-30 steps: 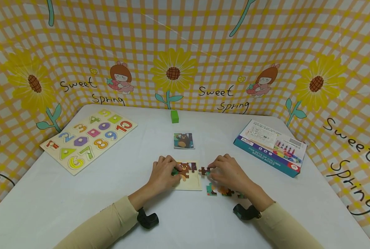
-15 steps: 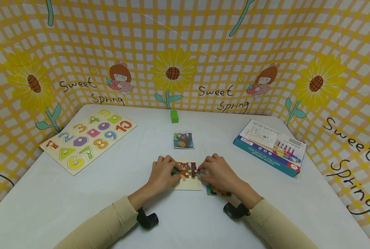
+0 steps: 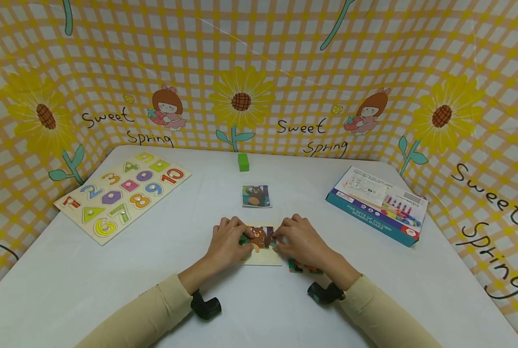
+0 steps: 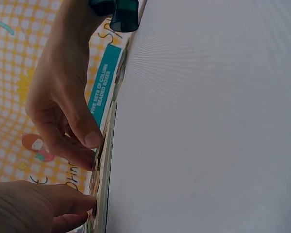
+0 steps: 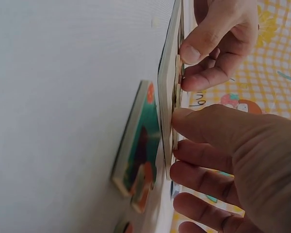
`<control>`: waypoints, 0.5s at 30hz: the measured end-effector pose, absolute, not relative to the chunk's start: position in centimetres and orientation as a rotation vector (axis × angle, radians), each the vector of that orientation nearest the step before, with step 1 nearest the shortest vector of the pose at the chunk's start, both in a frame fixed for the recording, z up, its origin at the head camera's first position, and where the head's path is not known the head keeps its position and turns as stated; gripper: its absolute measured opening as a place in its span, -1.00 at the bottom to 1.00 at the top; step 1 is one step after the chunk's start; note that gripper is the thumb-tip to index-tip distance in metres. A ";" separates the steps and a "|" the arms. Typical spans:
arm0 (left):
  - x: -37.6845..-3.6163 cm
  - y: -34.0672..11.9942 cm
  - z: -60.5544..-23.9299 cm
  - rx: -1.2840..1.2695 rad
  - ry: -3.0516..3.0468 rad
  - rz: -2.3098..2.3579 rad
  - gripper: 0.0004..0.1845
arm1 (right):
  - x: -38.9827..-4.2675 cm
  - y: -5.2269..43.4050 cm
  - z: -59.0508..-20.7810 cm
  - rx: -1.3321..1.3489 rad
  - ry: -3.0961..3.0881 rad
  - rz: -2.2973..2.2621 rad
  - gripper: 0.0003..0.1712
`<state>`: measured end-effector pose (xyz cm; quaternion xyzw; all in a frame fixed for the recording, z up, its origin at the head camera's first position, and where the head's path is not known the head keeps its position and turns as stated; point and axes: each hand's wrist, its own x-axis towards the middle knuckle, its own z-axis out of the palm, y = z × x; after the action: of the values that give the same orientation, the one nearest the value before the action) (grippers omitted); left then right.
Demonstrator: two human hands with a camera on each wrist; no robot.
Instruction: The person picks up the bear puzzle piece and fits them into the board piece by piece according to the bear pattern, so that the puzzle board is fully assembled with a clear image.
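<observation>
A pale wooden puzzle tray (image 3: 263, 259) lies in front of me in the head view, its upper part filled with bear jigsaw pieces (image 3: 258, 234). My left hand (image 3: 228, 242) holds the pieces at the left, thumb and index fingertips on them. At the tray's right side, my right hand (image 3: 301, 241) pinches a dark brown puzzle piece (image 3: 269, 241) against the bear's side, partly hidden by the fingers. Both hands' fingertips meet the pieces along the tray's edge (image 5: 167, 97) in the right wrist view. Loose pieces (image 3: 300, 267) lie under the right hand, partly covered.
Beyond the tray lies a bear picture card (image 3: 256, 196), with a green block (image 3: 243, 162) behind it. A number and shape board (image 3: 124, 198) is at the left. A bead-set box (image 3: 377, 208) sits at the right. Black wrist devices (image 3: 205, 306) hang by both sleeves.
My right hand has moved left from beside the tray, bringing the dark brown puzzle piece onto it and up against the bear pieces. The left hand has stayed in place.
</observation>
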<state>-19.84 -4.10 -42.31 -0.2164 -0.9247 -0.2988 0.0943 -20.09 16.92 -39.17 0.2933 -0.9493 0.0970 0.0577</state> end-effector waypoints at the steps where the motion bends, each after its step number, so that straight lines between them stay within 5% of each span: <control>1: -19.8 -4.1 -42.3 -0.641 -2.740 -0.885 -0.88 | -20.1 16.9 -39.2 0.889 -2.878 0.291 -0.70; 15: -20.0 -2.1 -41.8 -0.717 -2.771 -0.861 -0.87 | -20.1 16.8 -39.1 0.896 -2.864 0.225 -0.70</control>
<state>-20.04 -2.06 -41.75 -0.2392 -0.9243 -0.2873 0.0765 -20.06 16.77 -39.12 0.2972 -0.9496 0.0746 0.0660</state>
